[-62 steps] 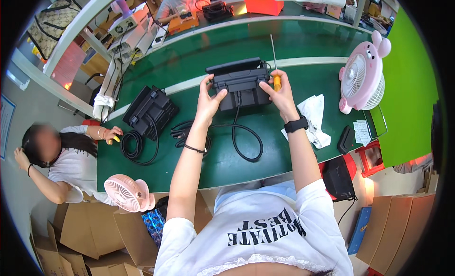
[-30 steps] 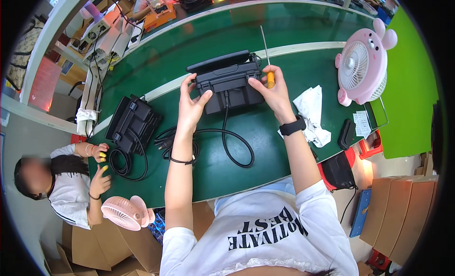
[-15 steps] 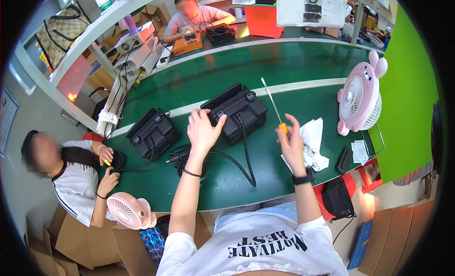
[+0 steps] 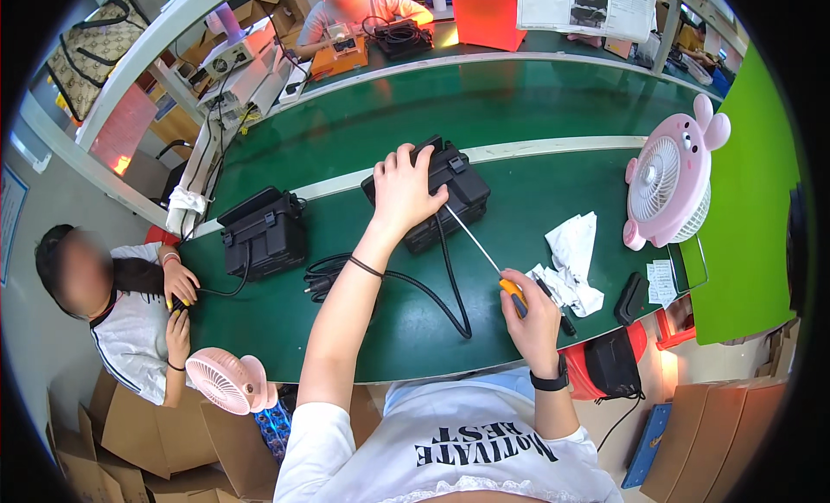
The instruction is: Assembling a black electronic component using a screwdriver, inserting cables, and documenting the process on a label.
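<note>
My left hand (image 4: pixel 405 187) is bent over the top of a black plastic case (image 4: pixel 458 187), fingers over its far part and thumb at the front. A screwdriver (image 4: pixel 512 292) with an orange-and-dark handle is in my closed right hand (image 4: pixel 534 321). Its long metal shaft slants up and left, and the tip reaches the front of the case close to my left thumb. Whether the tip touches a screw cannot be made out. From the case a thick black cable (image 4: pixel 458 306) loops over the green table, its coil partly behind my left forearm.
Left of my case stands a second black case (image 4: pixel 264 231), with a seated person (image 4: pixel 130 330) handling its cable. A white cloth (image 4: pixel 575 265), a slim black tool (image 4: pixel 558 308), a small black pouch (image 4: pixel 632 299) and a pink fan (image 4: pixel 661 183) lie or stand on the right. Another fan (image 4: pixel 226 380) is at front left.
My left hand has moved up and right onto the case's top. My right hand has come down, and the screwdriver tip now meets the case front. The second case has been turned and shifted left.
</note>
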Tool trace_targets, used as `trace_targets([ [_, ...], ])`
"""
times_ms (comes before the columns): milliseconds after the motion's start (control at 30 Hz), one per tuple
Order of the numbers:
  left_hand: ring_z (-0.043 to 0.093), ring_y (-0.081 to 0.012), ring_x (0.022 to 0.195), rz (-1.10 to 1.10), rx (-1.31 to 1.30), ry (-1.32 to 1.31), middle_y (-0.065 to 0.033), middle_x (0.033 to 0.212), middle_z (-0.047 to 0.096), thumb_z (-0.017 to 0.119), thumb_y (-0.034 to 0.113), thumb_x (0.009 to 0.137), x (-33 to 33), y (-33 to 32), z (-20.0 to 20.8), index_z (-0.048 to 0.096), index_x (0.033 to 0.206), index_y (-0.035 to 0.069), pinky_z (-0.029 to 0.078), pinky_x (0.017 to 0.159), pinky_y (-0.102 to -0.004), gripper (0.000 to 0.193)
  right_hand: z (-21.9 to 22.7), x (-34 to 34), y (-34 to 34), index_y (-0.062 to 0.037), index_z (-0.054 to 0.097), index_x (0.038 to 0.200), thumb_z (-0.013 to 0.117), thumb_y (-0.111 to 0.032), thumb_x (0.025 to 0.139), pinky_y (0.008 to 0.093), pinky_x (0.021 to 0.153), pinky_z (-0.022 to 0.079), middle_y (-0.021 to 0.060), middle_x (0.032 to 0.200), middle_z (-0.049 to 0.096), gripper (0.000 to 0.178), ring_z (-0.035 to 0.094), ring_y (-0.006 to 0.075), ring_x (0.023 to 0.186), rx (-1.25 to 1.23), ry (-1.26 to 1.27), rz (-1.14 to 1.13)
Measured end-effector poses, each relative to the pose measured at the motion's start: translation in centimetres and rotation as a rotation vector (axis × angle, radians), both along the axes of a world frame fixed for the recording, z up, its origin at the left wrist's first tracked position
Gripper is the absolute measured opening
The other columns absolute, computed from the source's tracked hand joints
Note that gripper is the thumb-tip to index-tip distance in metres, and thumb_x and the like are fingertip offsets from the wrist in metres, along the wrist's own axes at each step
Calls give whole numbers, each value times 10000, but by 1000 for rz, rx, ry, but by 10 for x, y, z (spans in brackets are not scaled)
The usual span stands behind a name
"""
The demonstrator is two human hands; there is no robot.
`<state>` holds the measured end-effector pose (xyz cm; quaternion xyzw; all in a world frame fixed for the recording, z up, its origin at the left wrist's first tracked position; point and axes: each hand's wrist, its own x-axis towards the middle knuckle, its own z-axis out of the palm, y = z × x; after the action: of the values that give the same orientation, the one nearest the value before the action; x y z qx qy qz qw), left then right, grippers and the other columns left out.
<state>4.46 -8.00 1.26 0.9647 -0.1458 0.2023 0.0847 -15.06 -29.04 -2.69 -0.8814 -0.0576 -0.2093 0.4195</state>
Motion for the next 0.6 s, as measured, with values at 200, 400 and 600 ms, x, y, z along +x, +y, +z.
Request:
trace_targets([
  [200, 561, -317, 1196, -77, -70, -98, -94, 1328, 562, 686, 438, 873, 2, 12, -4, 694, 1232, 167, 423, 1023, -463, 450, -4, 7, 11, -86, 670, 1130, 695, -44, 876, 344, 739, 571, 104, 1161, 720, 258, 722, 302, 898, -65, -73, -26],
  [400, 596, -304, 1149, -128, -226, -168, -78, 1275, 628, 532, 258, 1012, 10, 25, -17, 729, 1126, 116, 438, 1014, -441, 268, -4, 15, 19, -99, 647, 1158, 704, -29, 854, 342, 683, 560, 80, 1180, 715, 317, 708, 274, 806, -178, -143, -23],
  [600, 588, -301, 1151, -115, -187, -211, -74, 1282, 619, 563, 226, 994, 9, 20, -22, 737, 1094, 108, 437, 1024, -441, 232, -5, 11, 22, -75, 618, 1192, 681, -36, 892, 350, 618, 552, 151, 1155, 707, 309, 698, 274, 740, -153, -22, 0],
])
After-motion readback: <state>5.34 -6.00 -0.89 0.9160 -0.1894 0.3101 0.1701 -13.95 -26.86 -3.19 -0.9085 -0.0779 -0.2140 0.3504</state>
